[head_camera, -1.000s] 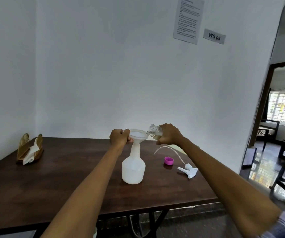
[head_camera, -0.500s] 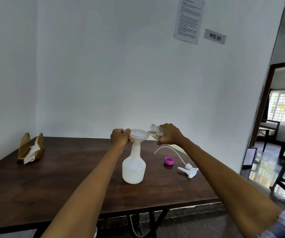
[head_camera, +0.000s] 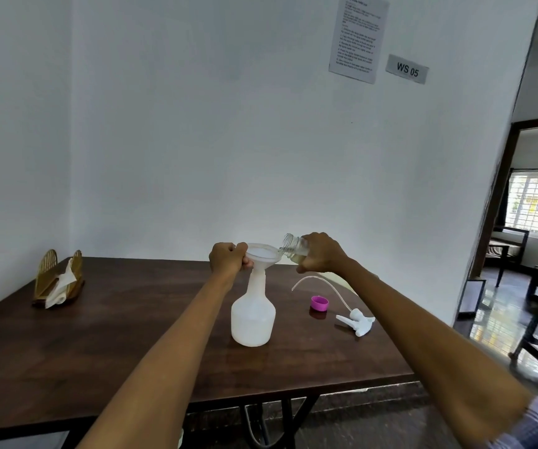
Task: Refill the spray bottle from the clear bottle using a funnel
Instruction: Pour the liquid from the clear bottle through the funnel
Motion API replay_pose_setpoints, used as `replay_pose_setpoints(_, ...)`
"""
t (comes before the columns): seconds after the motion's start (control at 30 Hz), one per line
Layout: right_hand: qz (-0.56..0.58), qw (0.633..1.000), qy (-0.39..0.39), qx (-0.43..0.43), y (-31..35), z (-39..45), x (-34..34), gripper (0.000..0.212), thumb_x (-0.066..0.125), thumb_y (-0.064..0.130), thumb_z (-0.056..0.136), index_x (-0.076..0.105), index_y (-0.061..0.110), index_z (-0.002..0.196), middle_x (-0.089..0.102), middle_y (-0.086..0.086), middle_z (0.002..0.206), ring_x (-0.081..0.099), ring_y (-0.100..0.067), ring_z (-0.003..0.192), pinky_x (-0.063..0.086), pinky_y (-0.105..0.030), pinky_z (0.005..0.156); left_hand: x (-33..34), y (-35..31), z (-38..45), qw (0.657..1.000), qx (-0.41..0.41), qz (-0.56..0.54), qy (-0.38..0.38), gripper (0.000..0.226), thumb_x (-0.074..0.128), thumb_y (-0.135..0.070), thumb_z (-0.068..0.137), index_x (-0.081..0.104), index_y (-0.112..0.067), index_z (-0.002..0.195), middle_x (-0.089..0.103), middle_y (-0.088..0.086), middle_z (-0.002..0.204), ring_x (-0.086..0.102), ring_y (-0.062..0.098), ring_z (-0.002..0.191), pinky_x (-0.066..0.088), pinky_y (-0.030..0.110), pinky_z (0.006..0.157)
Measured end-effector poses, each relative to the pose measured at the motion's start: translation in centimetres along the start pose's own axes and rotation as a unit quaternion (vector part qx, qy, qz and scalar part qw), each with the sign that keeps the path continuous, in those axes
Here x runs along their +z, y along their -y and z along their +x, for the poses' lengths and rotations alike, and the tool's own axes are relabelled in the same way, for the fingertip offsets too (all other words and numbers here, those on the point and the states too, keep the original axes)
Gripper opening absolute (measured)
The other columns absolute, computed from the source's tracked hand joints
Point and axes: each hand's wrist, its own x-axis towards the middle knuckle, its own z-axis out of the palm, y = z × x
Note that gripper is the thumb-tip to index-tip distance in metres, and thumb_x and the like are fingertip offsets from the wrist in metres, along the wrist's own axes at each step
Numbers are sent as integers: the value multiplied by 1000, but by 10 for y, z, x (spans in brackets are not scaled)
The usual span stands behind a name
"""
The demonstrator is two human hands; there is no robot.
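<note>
Head-camera view across a dark wooden table (head_camera: pixel 99 335) set against a white wall: a person's left hand (head_camera: pixel 228 259) is closed around the rim of a white funnel (head_camera: pixel 262 254), steadying it where its stem sits in the neck of a translucent white spray bottle (head_camera: pixel 253 315) standing upright near the middle of the tabletop. The right hand (head_camera: pixel 321 252) is wrapped around a clear bottle (head_camera: pixel 293 246), tipped with its open threaded mouth just over the funnel's right edge; a little pale liquid lies in the part of the clear bottle that shows beside the fingers, though whether any stream is running into the funnel cannot be told. The spray bottle's cloudy wall does not reveal a liquid level with any certainty. To the right of the spray bottle, a pink cap (head_camera: pixel 319 303) rests open side up on the wood, and just beyond it lies the white trigger sprayer head (head_camera: pixel 356 320) on its side, its thin dip tube (head_camera: pixel 319 281) arcing up and back toward the wall. Well apart at the far left of the table stands a golden slatted holder (head_camera: pixel 52 277) with white paper napkins (head_camera: pixel 62 285) tucked in it. On the wall above hang a printed sheet (head_camera: pixel 358 37) and a small sign reading WS 05 (head_camera: pixel 407 69).
</note>
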Motion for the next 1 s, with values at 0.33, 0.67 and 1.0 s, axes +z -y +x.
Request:
replay_pose_setpoints(0.33,-12,1000,-6,-2,0,1,2,32,76,27,62,56,15,83,56,1,80,52,-22,76,39,-25,62,0,0,-1,1000,1,3,-2,31,51,-5,81,48,-5,50,49,-5,34,51,5,28,51,24,56)
replay_pose_setpoints(0.67,-14,1000,-12,-1,-1,1,2,38,77,27,63,61,10,94,56,1,81,51,-21,77,38,-25,63,1,2,0,1000,3,-7,-1,31,50,-4,81,48,-5,50,50,2,43,51,5,28,55,31,66)
replay_pose_setpoints(1.0,-17,1000,-13,-1,-2,3,4,35,76,26,62,58,11,87,56,0,80,52,-22,76,39,-26,62,1,2,1,1000,4,-16,1,32,50,-4,80,46,-6,48,48,-5,32,51,5,29,55,31,66)
